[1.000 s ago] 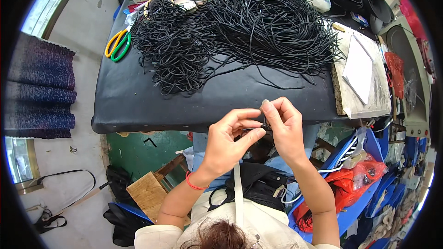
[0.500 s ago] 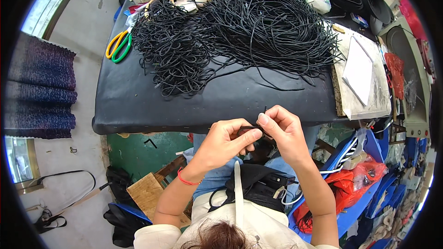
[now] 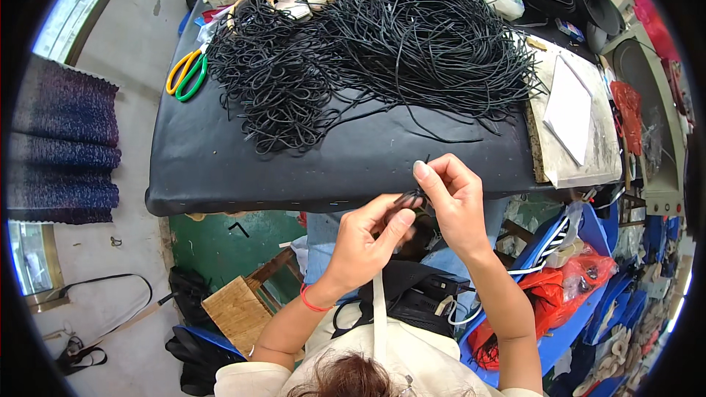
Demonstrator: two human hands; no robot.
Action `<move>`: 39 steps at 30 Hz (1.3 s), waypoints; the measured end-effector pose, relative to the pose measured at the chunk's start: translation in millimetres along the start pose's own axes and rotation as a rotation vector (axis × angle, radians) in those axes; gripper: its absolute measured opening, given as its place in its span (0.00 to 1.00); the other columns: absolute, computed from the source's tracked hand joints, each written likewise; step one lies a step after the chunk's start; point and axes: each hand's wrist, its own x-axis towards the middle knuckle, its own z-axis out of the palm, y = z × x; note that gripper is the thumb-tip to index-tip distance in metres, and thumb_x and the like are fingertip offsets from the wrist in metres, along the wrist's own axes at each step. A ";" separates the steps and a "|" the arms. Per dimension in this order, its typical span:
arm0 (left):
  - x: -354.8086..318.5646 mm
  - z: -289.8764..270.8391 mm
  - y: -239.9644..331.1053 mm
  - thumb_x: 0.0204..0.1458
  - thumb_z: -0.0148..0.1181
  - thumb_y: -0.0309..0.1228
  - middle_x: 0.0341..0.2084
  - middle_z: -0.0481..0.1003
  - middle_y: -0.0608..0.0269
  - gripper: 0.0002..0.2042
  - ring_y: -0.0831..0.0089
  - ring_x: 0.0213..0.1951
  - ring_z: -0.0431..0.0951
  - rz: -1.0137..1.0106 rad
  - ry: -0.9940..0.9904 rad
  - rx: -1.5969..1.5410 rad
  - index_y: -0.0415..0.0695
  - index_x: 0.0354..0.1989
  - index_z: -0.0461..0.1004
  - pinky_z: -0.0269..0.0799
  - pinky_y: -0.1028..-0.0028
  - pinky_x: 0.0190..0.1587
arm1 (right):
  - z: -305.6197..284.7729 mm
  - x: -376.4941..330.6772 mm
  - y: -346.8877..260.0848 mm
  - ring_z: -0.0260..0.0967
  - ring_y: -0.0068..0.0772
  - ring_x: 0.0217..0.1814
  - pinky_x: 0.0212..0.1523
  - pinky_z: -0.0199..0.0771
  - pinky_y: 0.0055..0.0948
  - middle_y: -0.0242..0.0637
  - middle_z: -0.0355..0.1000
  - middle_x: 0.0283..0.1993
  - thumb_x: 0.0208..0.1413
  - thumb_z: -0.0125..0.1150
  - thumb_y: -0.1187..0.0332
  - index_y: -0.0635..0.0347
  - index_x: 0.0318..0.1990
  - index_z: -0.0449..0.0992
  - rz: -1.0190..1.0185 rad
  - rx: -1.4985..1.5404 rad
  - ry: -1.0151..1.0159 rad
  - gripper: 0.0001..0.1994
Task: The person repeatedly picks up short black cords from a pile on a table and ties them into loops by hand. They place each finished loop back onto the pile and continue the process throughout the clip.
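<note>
Just off the table's front edge, my hands meet over my lap with a thin black cord point(image 3: 416, 195) between them. Thumb and index finger of my right hand point(image 3: 454, 195) pinch one end, whose tip pokes up above them. My left hand point(image 3: 371, 239), with a red band at its wrist, has its fingers closed on the cord's looped part, slightly lower and to the left. How the cord is looped or knotted is too small to make out. Beyond lies a large tangled pile of black cords point(image 3: 434, 37), with a curlier heap point(image 3: 272, 77) at its left.
The black-covered table point(image 3: 331, 169) carries scissors point(image 3: 187, 75) with yellow and green handles at its left. A board point(image 3: 540, 140) bearing a white sheet point(image 3: 568, 121) lies at the right edge. Low on the right is a blue bin point(image 3: 548, 356) with red bags; a wooden stool point(image 3: 239, 312) stands lower left.
My right hand has risen slightly, drawing the cord's end upward. My left hand has turned a little, its fingers lifting around the loop, which shows more now.
</note>
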 end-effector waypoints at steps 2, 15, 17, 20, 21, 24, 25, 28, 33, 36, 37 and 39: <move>6.7 1.1 0.8 0.55 0.54 0.31 0.24 0.74 0.69 0.10 0.85 0.25 0.71 0.022 0.019 0.001 0.36 0.38 0.73 0.68 0.84 0.29 | 3.1 -2.1 -1.2 0.57 0.09 0.24 0.25 0.58 0.14 0.22 0.66 0.24 0.55 0.58 0.67 0.62 0.29 0.71 0.020 0.120 -0.016 0.08; 12.5 -5.6 12.1 0.55 0.55 0.32 0.23 0.73 0.70 0.08 0.86 0.27 0.71 0.017 -0.011 -0.037 0.38 0.33 0.73 0.69 0.83 0.31 | -16.4 -14.4 -10.6 0.65 0.15 0.36 0.38 0.67 0.18 0.32 0.71 0.35 0.55 0.56 0.72 0.67 0.40 0.72 0.079 0.164 -0.295 0.08; 12.7 -5.1 11.0 0.55 0.55 0.32 0.22 0.72 0.71 0.08 0.86 0.27 0.71 0.003 -0.007 -0.065 0.38 0.32 0.73 0.69 0.83 0.32 | -19.0 -13.9 -13.5 0.65 0.15 0.37 0.39 0.67 0.18 0.31 0.71 0.35 0.56 0.55 0.72 0.68 0.40 0.72 0.093 0.138 -0.320 0.08; 15.1 -11.5 7.7 0.55 0.55 0.31 0.23 0.71 0.70 0.08 0.85 0.30 0.71 -0.010 -0.010 -0.104 0.38 0.33 0.73 0.69 0.83 0.34 | -18.3 -15.0 -17.5 0.65 0.15 0.37 0.38 0.67 0.17 0.30 0.70 0.35 0.56 0.55 0.72 0.68 0.40 0.71 0.136 0.166 -0.331 0.08; 16.1 -9.7 7.7 0.55 0.55 0.31 0.24 0.71 0.70 0.08 0.84 0.31 0.71 0.038 0.033 -0.104 0.38 0.33 0.73 0.69 0.82 0.35 | -16.5 -15.4 -18.0 0.64 0.14 0.37 0.38 0.66 0.17 0.29 0.70 0.35 0.56 0.54 0.72 0.68 0.40 0.71 0.154 0.188 -0.331 0.08; 22.8 9.0 9.3 0.55 0.54 0.32 0.34 0.74 0.61 0.10 0.79 0.32 0.73 0.136 0.172 -0.202 0.36 0.39 0.71 0.69 0.79 0.39 | -9.4 -16.2 -13.3 0.63 0.12 0.36 0.36 0.65 0.15 0.28 0.70 0.35 0.56 0.55 0.72 0.68 0.40 0.71 0.182 0.326 -0.284 0.08; 24.2 7.8 10.6 0.55 0.53 0.31 0.35 0.74 0.60 0.10 0.79 0.33 0.73 0.131 0.138 -0.238 0.36 0.40 0.71 0.69 0.79 0.39 | -4.7 -17.4 -12.8 0.62 0.12 0.34 0.35 0.64 0.15 0.28 0.70 0.34 0.56 0.55 0.72 0.68 0.39 0.72 0.165 0.312 -0.260 0.07; 29.0 3.6 18.7 0.55 0.53 0.29 0.36 0.75 0.56 0.11 0.78 0.32 0.74 0.078 0.069 -0.330 0.36 0.43 0.72 0.71 0.78 0.38 | 5.5 -29.1 -19.8 0.59 0.10 0.28 0.27 0.61 0.14 0.26 0.68 0.30 0.55 0.56 0.73 0.65 0.34 0.72 0.089 0.111 -0.133 0.04; 28.8 -8.2 32.7 0.55 0.53 0.30 0.29 0.76 0.60 0.10 0.79 0.30 0.74 -0.045 -0.181 -0.117 0.36 0.39 0.74 0.70 0.79 0.35 | -13.7 -15.7 -31.4 0.62 0.15 0.24 0.23 0.61 0.16 0.32 0.67 0.29 0.54 0.56 0.73 0.65 0.34 0.75 -0.363 -0.284 0.086 0.05; 25.4 -9.2 29.3 0.56 0.52 0.30 0.29 0.76 0.60 0.10 0.79 0.30 0.74 -0.054 -0.257 -0.101 0.36 0.38 0.74 0.71 0.79 0.35 | -7.2 -5.1 -28.9 0.68 0.18 0.28 0.25 0.67 0.17 0.32 0.69 0.31 0.56 0.54 0.72 0.66 0.36 0.73 -0.165 0.051 -0.210 0.06; 24.3 -8.6 29.6 0.56 0.52 0.30 0.29 0.76 0.60 0.10 0.78 0.30 0.74 -0.062 -0.255 -0.114 0.36 0.38 0.74 0.71 0.79 0.35 | -7.8 -6.4 -28.8 0.68 0.17 0.28 0.25 0.68 0.17 0.32 0.70 0.30 0.57 0.53 0.72 0.66 0.36 0.72 -0.113 0.089 -0.207 0.06; 22.8 -8.9 28.3 0.57 0.51 0.30 0.29 0.76 0.60 0.10 0.77 0.30 0.75 -0.084 -0.240 -0.143 0.36 0.38 0.74 0.72 0.78 0.34 | -8.4 -9.7 -26.4 0.68 0.17 0.28 0.25 0.68 0.16 0.31 0.71 0.29 0.58 0.52 0.72 0.67 0.35 0.71 -0.005 0.167 -0.201 0.06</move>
